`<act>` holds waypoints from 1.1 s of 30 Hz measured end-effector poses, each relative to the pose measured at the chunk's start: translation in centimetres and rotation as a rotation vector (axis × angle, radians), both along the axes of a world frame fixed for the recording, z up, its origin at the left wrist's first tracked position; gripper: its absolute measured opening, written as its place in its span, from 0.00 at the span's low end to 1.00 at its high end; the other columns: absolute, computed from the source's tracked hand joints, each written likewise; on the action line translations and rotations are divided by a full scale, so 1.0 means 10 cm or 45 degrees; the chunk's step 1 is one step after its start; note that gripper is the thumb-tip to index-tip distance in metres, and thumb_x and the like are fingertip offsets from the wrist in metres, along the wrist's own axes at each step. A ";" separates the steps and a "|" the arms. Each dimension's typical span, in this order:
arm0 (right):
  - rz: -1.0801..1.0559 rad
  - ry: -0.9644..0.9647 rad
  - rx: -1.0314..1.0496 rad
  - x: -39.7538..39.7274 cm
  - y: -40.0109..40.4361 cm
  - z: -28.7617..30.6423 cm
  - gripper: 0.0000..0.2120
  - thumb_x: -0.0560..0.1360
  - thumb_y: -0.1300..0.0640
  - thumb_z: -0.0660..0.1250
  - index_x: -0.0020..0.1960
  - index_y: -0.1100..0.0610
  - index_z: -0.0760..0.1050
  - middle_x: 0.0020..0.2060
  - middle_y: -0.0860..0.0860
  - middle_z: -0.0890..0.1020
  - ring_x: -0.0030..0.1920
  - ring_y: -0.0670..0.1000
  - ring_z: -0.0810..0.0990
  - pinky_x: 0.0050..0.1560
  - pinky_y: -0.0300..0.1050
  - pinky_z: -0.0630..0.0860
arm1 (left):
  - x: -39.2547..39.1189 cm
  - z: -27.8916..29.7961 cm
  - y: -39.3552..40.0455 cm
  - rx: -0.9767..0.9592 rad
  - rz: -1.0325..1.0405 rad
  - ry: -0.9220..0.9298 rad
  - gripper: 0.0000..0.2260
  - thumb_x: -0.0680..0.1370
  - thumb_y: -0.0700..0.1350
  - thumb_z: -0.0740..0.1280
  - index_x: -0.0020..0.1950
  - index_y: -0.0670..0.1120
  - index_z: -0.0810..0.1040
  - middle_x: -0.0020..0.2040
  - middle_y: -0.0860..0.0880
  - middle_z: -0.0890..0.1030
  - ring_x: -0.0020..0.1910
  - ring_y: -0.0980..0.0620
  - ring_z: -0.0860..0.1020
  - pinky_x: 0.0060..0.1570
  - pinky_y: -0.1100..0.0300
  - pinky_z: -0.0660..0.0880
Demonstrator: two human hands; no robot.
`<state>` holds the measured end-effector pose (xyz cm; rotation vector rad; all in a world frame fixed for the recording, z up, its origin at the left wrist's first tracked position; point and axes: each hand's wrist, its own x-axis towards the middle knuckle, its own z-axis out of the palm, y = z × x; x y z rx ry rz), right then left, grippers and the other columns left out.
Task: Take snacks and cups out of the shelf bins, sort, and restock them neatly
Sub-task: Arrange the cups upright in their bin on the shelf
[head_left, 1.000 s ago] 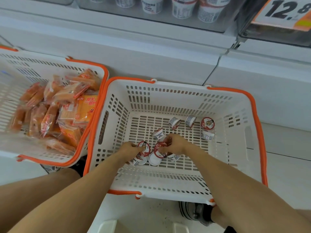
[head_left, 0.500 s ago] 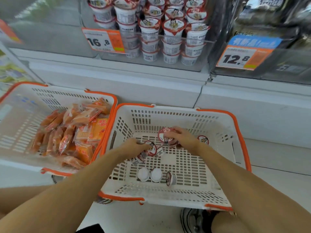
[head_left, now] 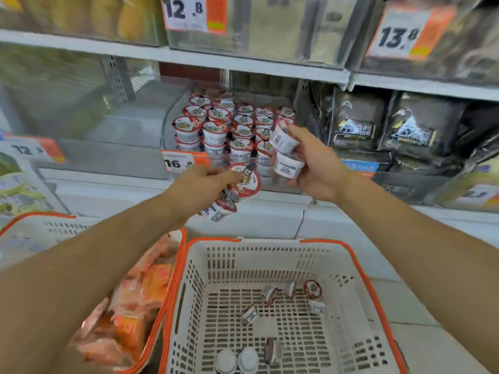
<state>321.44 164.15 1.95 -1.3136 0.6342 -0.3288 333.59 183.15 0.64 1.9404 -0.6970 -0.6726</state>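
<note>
1. Right hand (head_left: 318,163) grips two stacked cups (head_left: 285,149); left hand (head_left: 205,184) grips more cups (head_left: 237,187) (count unclear).
2. Both hover before the clear shelf bin (head_left: 189,117) of cups.
3. Below, a white basket (head_left: 361,268) holds loose cups; beside it, orange snacks (head_left: 135,300).

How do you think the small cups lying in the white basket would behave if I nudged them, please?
The cups in the white basket probably roll easily: they are round, and several lie on their sides. They seem light, since each hand carries two.
</note>
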 end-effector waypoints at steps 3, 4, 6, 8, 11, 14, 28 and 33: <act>-0.217 0.109 -0.280 0.58 -0.26 0.23 0.21 0.75 0.39 0.70 0.56 0.56 0.81 0.42 0.52 0.85 0.39 0.54 0.85 0.34 0.47 0.81 | 0.13 0.07 -0.05 -0.197 0.107 0.066 0.29 0.71 0.61 0.72 0.55 0.36 0.81 0.53 0.35 0.82 0.54 0.35 0.81 0.53 0.45 0.78; -0.274 0.172 -0.388 0.81 -0.39 0.24 0.27 0.72 0.38 0.72 0.60 0.59 0.79 0.46 0.54 0.86 0.45 0.57 0.86 0.41 0.52 0.82 | 0.16 0.07 -0.07 -0.232 0.150 0.062 0.26 0.73 0.59 0.72 0.54 0.35 0.81 0.52 0.36 0.83 0.53 0.36 0.81 0.55 0.43 0.78; -0.328 0.330 -0.607 1.23 -0.57 0.28 0.35 0.70 0.36 0.73 0.63 0.64 0.77 0.49 0.56 0.85 0.45 0.58 0.84 0.42 0.52 0.80 | 0.24 0.02 -0.09 -0.270 0.229 0.076 0.21 0.76 0.55 0.70 0.52 0.36 0.82 0.48 0.38 0.84 0.50 0.38 0.82 0.53 0.45 0.79; -0.290 0.491 -0.773 1.55 -0.69 0.34 0.39 0.72 0.33 0.70 0.69 0.62 0.74 0.55 0.57 0.82 0.44 0.56 0.81 0.48 0.48 0.80 | 0.28 0.03 -0.15 -0.318 0.272 0.134 0.19 0.77 0.54 0.69 0.50 0.37 0.82 0.43 0.43 0.85 0.43 0.44 0.82 0.44 0.54 0.79; -0.106 0.725 -1.009 1.92 -0.83 0.36 0.38 0.75 0.30 0.63 0.75 0.56 0.70 0.73 0.55 0.72 0.70 0.60 0.73 0.73 0.54 0.68 | 0.36 0.06 -0.26 -0.405 0.285 0.179 0.20 0.78 0.53 0.68 0.52 0.34 0.80 0.46 0.37 0.83 0.38 0.47 0.78 0.44 0.54 0.80; -0.112 0.711 -1.030 2.14 -1.00 0.32 0.30 0.79 0.41 0.65 0.73 0.61 0.70 0.73 0.58 0.72 0.72 0.60 0.71 0.73 0.54 0.68 | 0.40 0.03 -0.35 -0.422 0.292 0.180 0.17 0.78 0.54 0.68 0.49 0.38 0.82 0.44 0.42 0.85 0.44 0.46 0.83 0.47 0.52 0.80; -0.175 0.623 -0.813 2.12 -1.00 0.27 0.07 0.83 0.56 0.61 0.47 0.56 0.74 0.55 0.57 0.80 0.46 0.49 0.79 0.48 0.42 0.77 | 0.55 -0.19 -0.47 -0.458 0.307 0.215 0.11 0.79 0.53 0.67 0.44 0.47 0.81 0.39 0.55 0.83 0.40 0.56 0.82 0.36 0.63 0.76; -0.164 0.686 -0.981 2.04 -1.06 0.14 0.22 0.73 0.48 0.76 0.60 0.62 0.79 0.56 0.55 0.84 0.50 0.52 0.84 0.56 0.51 0.82 | 0.44 -0.10 -0.62 -0.484 0.219 0.052 0.13 0.80 0.56 0.65 0.55 0.48 0.79 0.43 0.57 0.81 0.40 0.62 0.78 0.31 0.74 0.71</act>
